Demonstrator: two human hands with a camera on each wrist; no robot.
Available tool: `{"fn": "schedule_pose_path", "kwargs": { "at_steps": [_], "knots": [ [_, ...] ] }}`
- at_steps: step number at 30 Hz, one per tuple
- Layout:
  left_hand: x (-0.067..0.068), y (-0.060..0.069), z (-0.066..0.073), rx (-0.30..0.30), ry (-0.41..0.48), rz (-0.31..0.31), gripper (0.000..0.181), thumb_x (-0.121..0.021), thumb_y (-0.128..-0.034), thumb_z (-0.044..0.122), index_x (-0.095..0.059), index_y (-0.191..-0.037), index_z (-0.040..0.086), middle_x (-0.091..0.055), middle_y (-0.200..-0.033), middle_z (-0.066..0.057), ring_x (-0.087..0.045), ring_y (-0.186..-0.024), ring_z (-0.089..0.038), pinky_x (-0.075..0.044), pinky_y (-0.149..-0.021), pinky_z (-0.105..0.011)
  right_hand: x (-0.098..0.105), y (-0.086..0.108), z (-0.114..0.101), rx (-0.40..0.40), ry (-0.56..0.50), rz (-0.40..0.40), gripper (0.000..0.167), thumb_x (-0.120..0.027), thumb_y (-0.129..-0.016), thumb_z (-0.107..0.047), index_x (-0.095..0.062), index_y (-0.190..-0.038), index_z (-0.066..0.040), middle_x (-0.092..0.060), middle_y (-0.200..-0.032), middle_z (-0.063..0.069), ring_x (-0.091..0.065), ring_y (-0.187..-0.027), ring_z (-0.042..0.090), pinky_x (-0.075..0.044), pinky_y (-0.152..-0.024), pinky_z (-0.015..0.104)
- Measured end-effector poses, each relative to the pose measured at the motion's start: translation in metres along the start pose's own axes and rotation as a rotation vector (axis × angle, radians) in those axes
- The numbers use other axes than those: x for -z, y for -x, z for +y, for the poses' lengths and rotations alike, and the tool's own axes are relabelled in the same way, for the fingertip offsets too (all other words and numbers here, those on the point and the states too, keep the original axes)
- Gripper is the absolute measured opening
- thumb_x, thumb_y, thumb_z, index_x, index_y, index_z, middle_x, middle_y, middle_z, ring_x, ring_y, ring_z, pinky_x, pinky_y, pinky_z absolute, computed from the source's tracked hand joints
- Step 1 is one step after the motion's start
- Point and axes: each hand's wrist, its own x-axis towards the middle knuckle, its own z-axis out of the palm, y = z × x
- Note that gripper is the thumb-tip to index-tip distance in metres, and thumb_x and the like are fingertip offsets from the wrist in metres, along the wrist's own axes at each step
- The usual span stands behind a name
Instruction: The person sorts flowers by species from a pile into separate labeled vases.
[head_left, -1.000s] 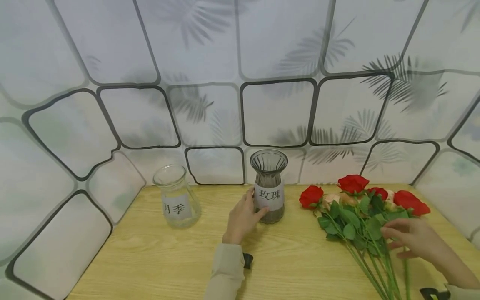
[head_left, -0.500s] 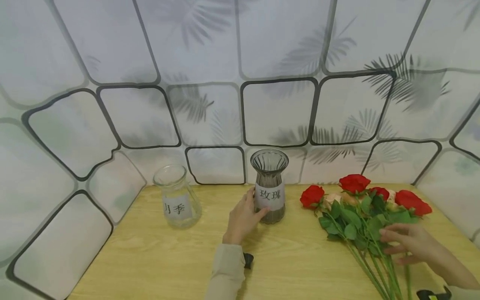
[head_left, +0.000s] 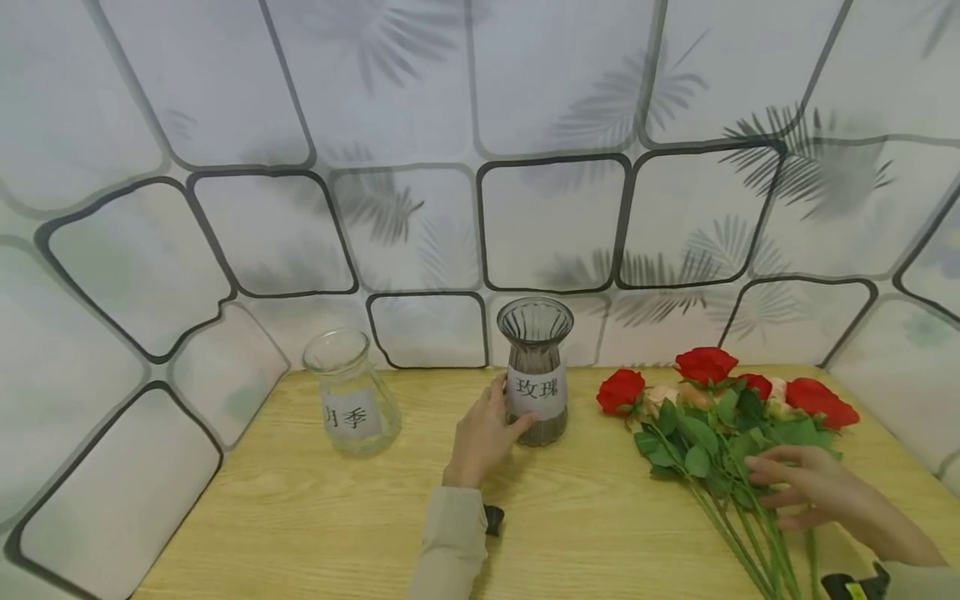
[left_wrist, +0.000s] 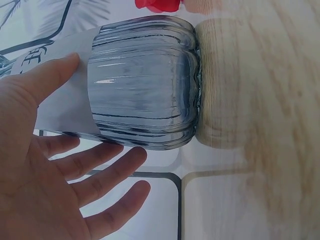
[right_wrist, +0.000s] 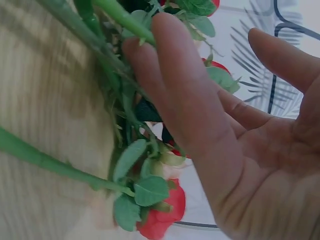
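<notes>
A grey ribbed glass vase [head_left: 536,354] with a white paper label [head_left: 547,396] stands upright on the table. My left hand [head_left: 480,437] holds it at the left side; in the left wrist view the thumb rests on the label and the fingers lie along the glass's opposite side. Artificial roses, red [head_left: 707,365] and pale peach [head_left: 660,396], lie in a bunch on the right. Over their green stems [head_left: 738,533] hovers my right hand [head_left: 821,487], fingers loosely bent and apart. In the right wrist view the stems [right_wrist: 55,167] run past its fingers, and no stem is gripped.
A clear glass vase [head_left: 386,417] with its own paper label stands upright on the left. The wood-grain table [head_left: 315,517] meets a patterned wall covering [head_left: 420,225] at the back and on both sides.
My right hand has shifted slightly left and down over the stems. The left hand and the grey vase keep their place; the head view has moved a little.
</notes>
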Motion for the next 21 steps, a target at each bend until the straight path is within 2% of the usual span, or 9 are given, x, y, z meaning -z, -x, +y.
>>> {"fn": "schedule_pose_path", "kwargs": {
  "at_steps": [5,12,21],
  "knots": [
    [-0.001,0.002,-0.002,0.01,0.006,0.005,0.077,-0.072,-0.0953,0.041,-0.039,-0.152,0.001,-0.056,-0.14,-0.02,-0.061,-0.12,-0.035,-0.053,-0.095,-0.052,0.0,-0.006,0.005,-0.004,-0.035,-0.021,0.06,-0.053,-0.107,-0.032,-0.044,-0.129,0.023,-0.071,-0.109,0.015,-0.071,-0.096,0.031,-0.062,-0.075,0.045],
    [0.001,0.002,-0.001,0.009,0.013,0.006,0.077,-0.072,-0.0953,0.041,-0.039,-0.152,0.001,-0.056,-0.141,-0.02,-0.061,-0.12,-0.036,-0.052,-0.096,-0.053,0.004,-0.012,0.021,0.057,-0.076,-0.077,0.044,-0.057,-0.105,-0.021,-0.053,-0.124,0.019,-0.07,-0.102,0.004,-0.07,-0.091,0.025,-0.062,-0.075,0.043],
    [0.0,0.002,0.0,-0.003,0.005,0.008,0.076,-0.073,-0.0951,0.04,-0.04,-0.15,-0.001,-0.057,-0.139,-0.022,-0.062,-0.119,-0.037,-0.053,-0.094,-0.053,0.0,-0.015,0.026,0.026,-0.077,-0.035,0.036,-0.063,-0.1,-0.016,-0.059,-0.12,0.014,-0.069,-0.1,0.004,-0.068,-0.088,0.023,-0.061,-0.075,0.04]
  ]
}}
